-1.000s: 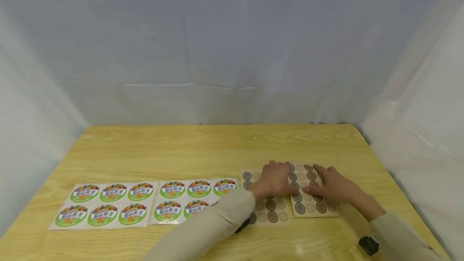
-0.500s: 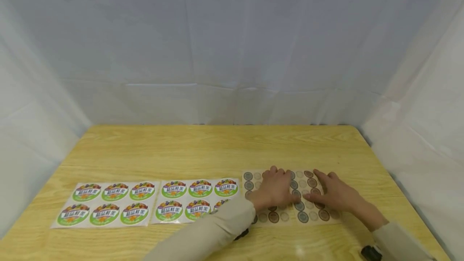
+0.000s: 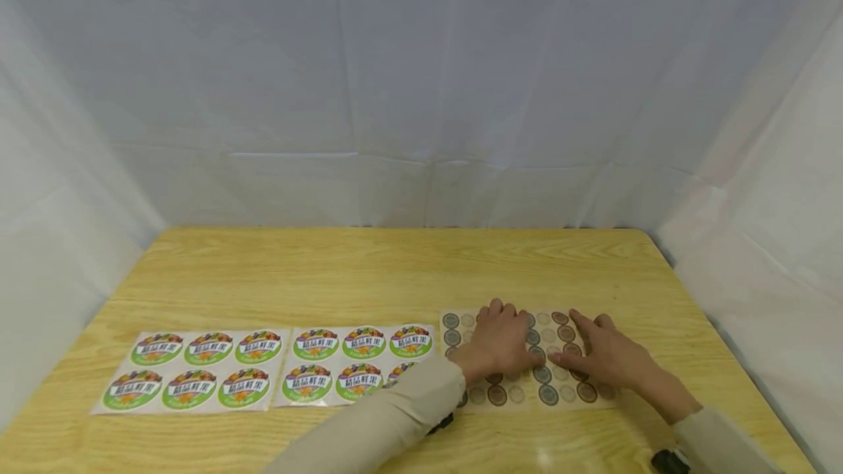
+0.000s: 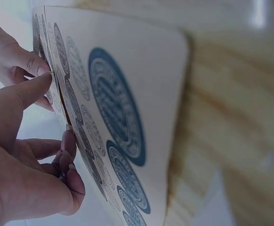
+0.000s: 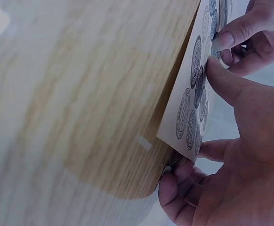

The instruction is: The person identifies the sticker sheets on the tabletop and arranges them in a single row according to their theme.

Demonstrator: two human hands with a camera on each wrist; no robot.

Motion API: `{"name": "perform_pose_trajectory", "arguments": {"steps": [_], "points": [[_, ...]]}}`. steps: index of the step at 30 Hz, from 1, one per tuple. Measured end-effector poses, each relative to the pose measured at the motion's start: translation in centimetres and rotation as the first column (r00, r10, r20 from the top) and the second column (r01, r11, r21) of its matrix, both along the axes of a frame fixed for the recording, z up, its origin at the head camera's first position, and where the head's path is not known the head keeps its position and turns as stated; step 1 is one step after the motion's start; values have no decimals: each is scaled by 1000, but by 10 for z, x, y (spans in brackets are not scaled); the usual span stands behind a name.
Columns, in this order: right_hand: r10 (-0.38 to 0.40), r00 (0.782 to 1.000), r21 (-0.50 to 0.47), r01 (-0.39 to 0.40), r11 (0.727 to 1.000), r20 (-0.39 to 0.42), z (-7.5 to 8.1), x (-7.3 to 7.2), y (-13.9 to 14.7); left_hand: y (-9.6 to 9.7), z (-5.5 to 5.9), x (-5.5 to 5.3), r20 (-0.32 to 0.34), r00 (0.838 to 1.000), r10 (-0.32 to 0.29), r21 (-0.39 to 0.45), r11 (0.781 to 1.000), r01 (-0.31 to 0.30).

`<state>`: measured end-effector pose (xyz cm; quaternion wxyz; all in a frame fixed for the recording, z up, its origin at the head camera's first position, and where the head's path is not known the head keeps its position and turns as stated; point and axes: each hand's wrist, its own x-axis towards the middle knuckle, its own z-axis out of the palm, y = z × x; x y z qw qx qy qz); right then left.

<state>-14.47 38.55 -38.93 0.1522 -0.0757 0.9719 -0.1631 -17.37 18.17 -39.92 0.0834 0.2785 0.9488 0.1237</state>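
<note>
Two sheets of round seal-like stickers lie side by side toward the table's right. My left hand (image 3: 497,342) covers much of the left sticker sheet (image 3: 497,394), its thumb reaching the neighbouring sheet. In the left wrist view, thumb and curled fingers meet the seam between both sheets. My right hand (image 3: 612,360) grips the right sticker sheet (image 3: 546,394) by its right side, thumb on top. The right wrist view shows its other fingers (image 5: 177,181) curled at the edge, with the near corner (image 5: 167,134) raised slightly off the wood.
Two larger sheets of green fruit labels lie to the left: the far-left label sheet (image 3: 187,371) and another label sheet (image 3: 329,364), partly hidden by my left sleeve (image 3: 388,408). White cloth (image 3: 395,93) stands behind and beside the wooden table (image 3: 329,269).
The right sticker sheet has come down and toward me, level with the left one, both hands shifting slightly with it. Over the last half second almost nothing moves.
</note>
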Motion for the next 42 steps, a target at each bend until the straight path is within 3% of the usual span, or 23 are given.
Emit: {"name": "perform_pose_trajectory", "arguments": {"steps": [8,17,24,34,42], "points": [[-6,1000,16,6,1000,4,1,0,-1,2,2,0,-6,1000,-7,-37,999,7],[44,991,178,-21,984,-127,-1,-2,-1,1,2,-2,-63,998,-29,-77,997,25],[43,987,117,-25,993,-157,-5,-6,7,-4,3,-2,-156,986,-58,-106,994,41],[28,971,57,-15,998,-236,-3,-18,14,-46,12,-20,-244,969,-38,-56,998,25],[63,956,14,-62,998,-287,0,-31,19,-91,13,-37,-254,966,38,-24,999,-45]]}}
